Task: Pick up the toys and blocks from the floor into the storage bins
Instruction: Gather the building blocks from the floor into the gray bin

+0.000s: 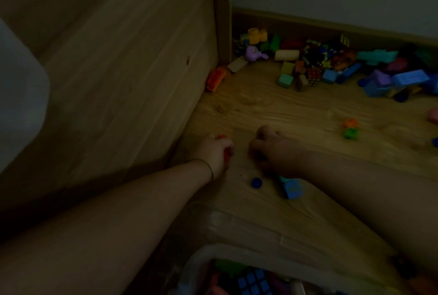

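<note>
Against the wooden panel [118, 69], down on the floor [284, 109], left grip [214, 152] clenched round a red toy [224, 152]. At the bottom edge, a white storage bin [206, 255], cut off; holds a blue-faced puzzle cube [254, 280] among shapes too dim to name. Blue disc [256, 182] loose on the floor. Right grip [272, 150] curled; holding or not, impossible to tell. Blue block [292, 189] partly hidden under that forearm. Farther right, a toy pile [331, 62] along the wall.

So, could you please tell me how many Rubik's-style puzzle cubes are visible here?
2. One puzzle cube stands on the floor beside the toy pile; the other cube lies in the storage bin. The dim pile may hide more.
</note>
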